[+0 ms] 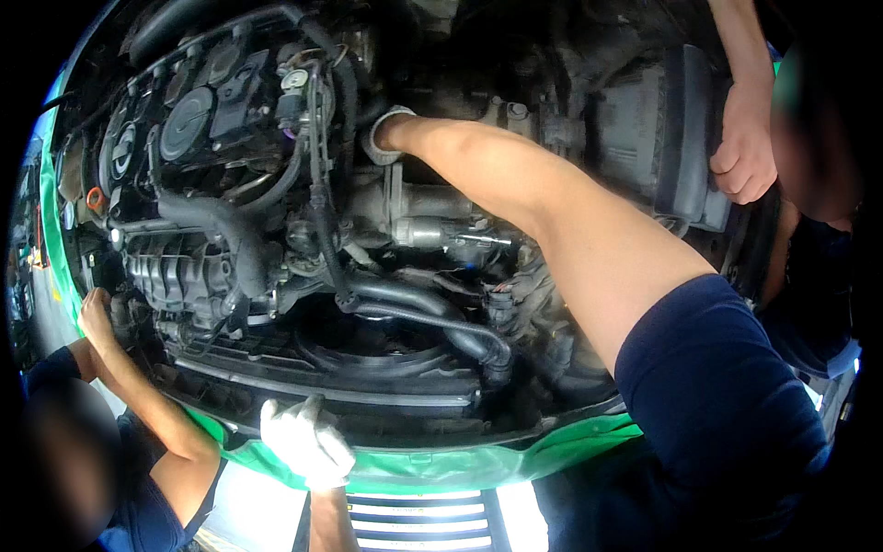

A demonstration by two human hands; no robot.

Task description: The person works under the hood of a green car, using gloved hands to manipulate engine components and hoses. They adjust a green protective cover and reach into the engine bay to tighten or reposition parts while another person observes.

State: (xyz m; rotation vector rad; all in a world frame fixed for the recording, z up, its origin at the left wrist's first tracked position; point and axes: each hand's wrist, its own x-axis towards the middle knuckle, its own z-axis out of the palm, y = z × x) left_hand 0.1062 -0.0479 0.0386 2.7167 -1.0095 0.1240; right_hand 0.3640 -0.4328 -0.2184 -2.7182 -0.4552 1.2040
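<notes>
My left hand (305, 442), in a white glove, is at the front edge of an engine bay (441, 425), above a green protective cover (515, 451). Its fingers are curled; what they hold, if anything, is hidden. My right arm stretches across the bay, and my right hand (391, 133) is down among dark engine parts beside a hose, with just a pale glove cuff showing; its fingers are hidden. Left of it sit the engine top (189, 124) and a metal housing (414, 221). A thick curved black hose (432, 308) lies between my two hands.
A co-worker at the lower left has a bare hand (97, 317) at the bay's left edge. Another person at the right has a hand (740, 166) on a black box (690, 138). An orange dipstick loop (95, 198) is at the engine's left side.
</notes>
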